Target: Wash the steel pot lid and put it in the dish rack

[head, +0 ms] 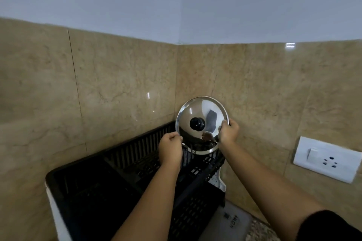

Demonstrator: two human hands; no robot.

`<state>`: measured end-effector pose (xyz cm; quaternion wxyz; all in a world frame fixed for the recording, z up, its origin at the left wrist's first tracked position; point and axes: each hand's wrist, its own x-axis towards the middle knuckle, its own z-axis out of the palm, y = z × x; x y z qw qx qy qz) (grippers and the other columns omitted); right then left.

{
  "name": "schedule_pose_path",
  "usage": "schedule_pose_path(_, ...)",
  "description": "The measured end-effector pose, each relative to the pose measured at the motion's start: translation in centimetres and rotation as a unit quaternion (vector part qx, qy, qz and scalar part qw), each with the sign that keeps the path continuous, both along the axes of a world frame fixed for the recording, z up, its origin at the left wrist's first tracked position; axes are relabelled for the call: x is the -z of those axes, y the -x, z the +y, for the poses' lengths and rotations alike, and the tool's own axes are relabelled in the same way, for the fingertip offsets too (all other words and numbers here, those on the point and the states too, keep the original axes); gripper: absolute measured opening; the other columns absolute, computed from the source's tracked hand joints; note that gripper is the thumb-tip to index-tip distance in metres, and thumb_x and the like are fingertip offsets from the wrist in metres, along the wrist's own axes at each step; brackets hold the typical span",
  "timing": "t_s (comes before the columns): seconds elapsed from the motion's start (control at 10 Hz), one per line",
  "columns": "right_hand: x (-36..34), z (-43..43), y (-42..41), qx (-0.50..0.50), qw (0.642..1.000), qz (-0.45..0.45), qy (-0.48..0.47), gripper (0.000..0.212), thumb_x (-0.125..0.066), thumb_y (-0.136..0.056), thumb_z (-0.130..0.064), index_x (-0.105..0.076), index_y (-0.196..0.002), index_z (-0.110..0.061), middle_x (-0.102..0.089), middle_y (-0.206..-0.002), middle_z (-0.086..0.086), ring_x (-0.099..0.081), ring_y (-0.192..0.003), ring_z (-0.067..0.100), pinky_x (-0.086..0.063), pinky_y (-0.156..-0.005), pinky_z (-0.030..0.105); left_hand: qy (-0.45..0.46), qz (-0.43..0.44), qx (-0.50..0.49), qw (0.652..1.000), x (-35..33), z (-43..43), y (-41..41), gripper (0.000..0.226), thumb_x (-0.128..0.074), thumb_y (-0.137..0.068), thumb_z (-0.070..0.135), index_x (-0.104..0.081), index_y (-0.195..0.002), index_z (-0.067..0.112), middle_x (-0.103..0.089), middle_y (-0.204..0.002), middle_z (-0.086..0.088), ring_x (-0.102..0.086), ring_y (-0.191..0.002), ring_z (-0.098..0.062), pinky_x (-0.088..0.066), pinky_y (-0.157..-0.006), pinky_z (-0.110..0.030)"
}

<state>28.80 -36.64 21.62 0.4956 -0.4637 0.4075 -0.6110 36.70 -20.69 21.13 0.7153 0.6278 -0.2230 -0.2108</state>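
Both hands pinch the lid (199,111) by its rim: the left hand (170,151) at the lower left edge, the right hand (228,131) at the right edge. The lid stands upright at centre frame, black knob (197,123) facing us, over the far end of the black rack (125,164). A white socket (326,158) sits on the tiled wall (117,76) at right.

both hands (199,143) gripping steel lid (197,111), over dish rack (125,162)
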Motion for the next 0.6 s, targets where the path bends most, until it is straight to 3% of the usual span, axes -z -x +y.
schedule_pose_path(0.2, 0.4, -1.0, -0.6, -0.054, 0.998, 0.008, -0.026, 0.017, -0.044, -0.092, -0.003, -0.051, -0.076, -0.007, -0.038, -0.058, 0.006, -0.035, -0.047, 0.018, -0.03, -0.046, 0.029, 0.0, 0.011, -0.019, 1.0, 0.7, -0.1, -0.5, 0.021, -0.05, -0.09, 0.011, -0.064, -0.106, 0.014, -0.065, -0.085, 0.002, -0.055, -0.068, -0.011, -0.043, -0.059, -0.023)
schedule_pose_path(0.3, 0.4, -0.9, -0.8, -0.067, 0.997, 0.03, -0.035, 0.026, -0.047, -0.093, -0.006, -0.047, -0.067, -0.011, -0.037, -0.057, 0.007, -0.036, -0.045, 0.018, -0.03, -0.044, 0.027, 0.002, 0.011, -0.009, 1.0, 0.8, -0.2, -0.2, 0.021, -0.048, -0.091, 0.01, -0.063, -0.106, 0.015, -0.062, -0.078, 0.004, -0.052, -0.063, -0.011, -0.043, -0.06, -0.024)
schedule_pose_path(0.5, 0.5, -1.0, 0.5, -0.125, 0.988, 0.062, -0.061, 0.017, -0.052, -0.095, -0.016, -0.057, -0.08, -0.012, -0.052, -0.072, 0.011, -0.048, -0.055, 0.022, -0.044, -0.053, 0.035, 0.009, -0.006, 0.018, 1.0, 0.7, -0.1, 0.5, 0.02, -0.048, -0.093, 0.012, -0.061, -0.107, 0.017, -0.063, -0.085, 0.003, -0.056, -0.071, -0.012, -0.045, -0.061, -0.023)
schedule_pose_path(0.6, 0.3, -0.6, 1.5, -0.146, 0.984, 0.086, -0.054, 0.014, -0.058, -0.093, -0.02, -0.061, -0.087, -0.008, -0.061, -0.076, 0.008, -0.059, -0.069, 0.026, -0.054, -0.071, 0.044, 0.011, -0.045, 0.001, 0.999, 0.2, 0.0, 0.4, 0.017, -0.05, -0.093, 0.013, -0.061, -0.103, 0.022, -0.066, -0.105, 0.0, -0.062, -0.091, -0.017, -0.048, -0.074, -0.027)
